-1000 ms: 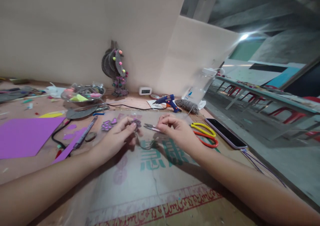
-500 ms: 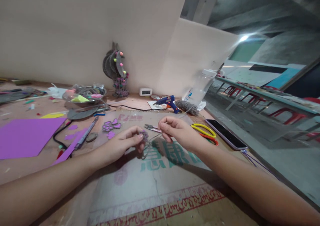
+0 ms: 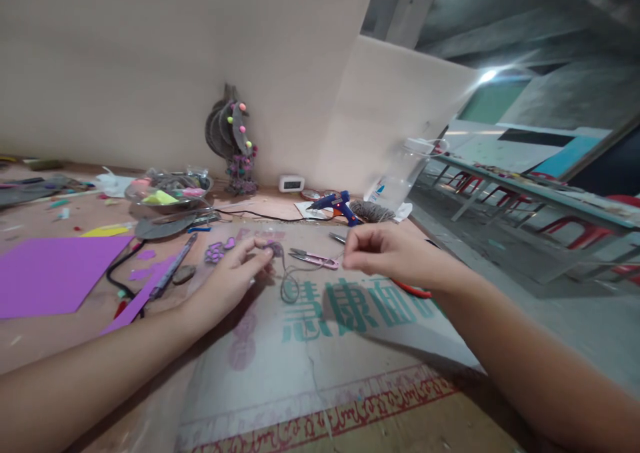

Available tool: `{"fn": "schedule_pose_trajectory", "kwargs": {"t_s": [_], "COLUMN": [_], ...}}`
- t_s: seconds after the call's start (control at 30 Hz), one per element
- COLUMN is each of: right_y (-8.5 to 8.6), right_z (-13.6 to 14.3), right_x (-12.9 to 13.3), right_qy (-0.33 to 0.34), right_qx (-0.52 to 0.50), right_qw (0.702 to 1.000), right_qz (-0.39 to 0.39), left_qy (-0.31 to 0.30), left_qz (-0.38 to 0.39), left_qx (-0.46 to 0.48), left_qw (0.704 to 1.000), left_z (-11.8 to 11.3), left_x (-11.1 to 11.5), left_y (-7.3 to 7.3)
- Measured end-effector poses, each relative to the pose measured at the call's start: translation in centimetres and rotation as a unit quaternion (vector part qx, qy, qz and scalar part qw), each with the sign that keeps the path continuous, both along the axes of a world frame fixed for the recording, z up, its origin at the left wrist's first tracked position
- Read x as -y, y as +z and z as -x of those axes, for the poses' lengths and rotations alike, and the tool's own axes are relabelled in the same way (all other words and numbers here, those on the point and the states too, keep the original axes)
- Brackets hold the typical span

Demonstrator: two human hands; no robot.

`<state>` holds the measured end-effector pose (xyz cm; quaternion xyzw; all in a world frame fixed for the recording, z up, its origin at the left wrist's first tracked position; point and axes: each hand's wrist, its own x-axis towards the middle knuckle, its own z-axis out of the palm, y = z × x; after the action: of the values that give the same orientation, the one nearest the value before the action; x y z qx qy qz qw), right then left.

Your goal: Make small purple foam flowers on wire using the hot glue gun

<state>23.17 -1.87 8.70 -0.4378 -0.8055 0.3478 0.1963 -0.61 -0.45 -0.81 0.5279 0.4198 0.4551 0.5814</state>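
Between the thumb and fingers of my left hand (image 3: 245, 261) is a small purple foam piece edged with grey yarn (image 3: 274, 247). From it a loose grey yarn strand (image 3: 290, 289) loops down over the printed sheet and runs right to my right hand (image 3: 380, 251), whose fingers are pinched on its end. Thread snips (image 3: 315, 259) with a pink handle lie between the two hands. Just left of my left hand sit finished-looking purple pieces with grey outlines (image 3: 215, 251). My right arm partly covers a pair of scissors with an orange-red handle (image 3: 413, 289).
A blue glue gun (image 3: 333, 203), a grey yarn bundle (image 3: 373, 211) and a clear bottle (image 3: 400, 173) stand at the back. On the left are purple foam sheets (image 3: 60, 276), a pen (image 3: 173, 266) and a metal bowl (image 3: 167, 203) of bits. The table's right edge drops to the floor.
My right hand has moved right, drawing the yarn out between the hands. My left hand has shifted slightly up and left with the purple piece. The pink snips are now uncovered.
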Motion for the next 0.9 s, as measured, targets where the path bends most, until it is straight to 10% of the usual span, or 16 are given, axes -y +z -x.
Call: {"fn": "schedule_pose_trajectory", "kwargs": {"t_s": [0.13, 0.2, 0.47, 0.67, 0.9], "right_y": [1.8, 2.1, -0.1, -3.9, -7.2], "right_z": [0.7, 1.1, -0.1, -4.4, -7.2], "right_x": [2.1, 2.9, -0.1, -6.5, -12.9], "right_qy": [0.334, 0.384, 0.019, -0.252, -0.295], "right_qx": [0.065, 0.076, 0.081, 0.057, 0.096], "right_qw": [0.937, 0.916, 0.994, 0.942, 0.931], "right_qz": [0.077, 0.086, -0.072, -0.214, -0.193], "left_qy": [0.077, 0.076, 0.013, -0.023, -0.008], "left_qz": [-0.038, -0.059, -0.139, -0.126, -0.123], "left_qx": [-0.011, -0.034, -0.16, -0.189, -0.192], "left_qw": [0.996, 0.995, 0.977, 0.974, 0.974], "left_z": [0.3, 0.4, 0.0, -0.1, -0.1], "left_x": [-0.7, -0.8, 0.1, 0.0, -0.3], "left_y": [-0.4, -0.5, -0.1, -0.1, -0.1]}}
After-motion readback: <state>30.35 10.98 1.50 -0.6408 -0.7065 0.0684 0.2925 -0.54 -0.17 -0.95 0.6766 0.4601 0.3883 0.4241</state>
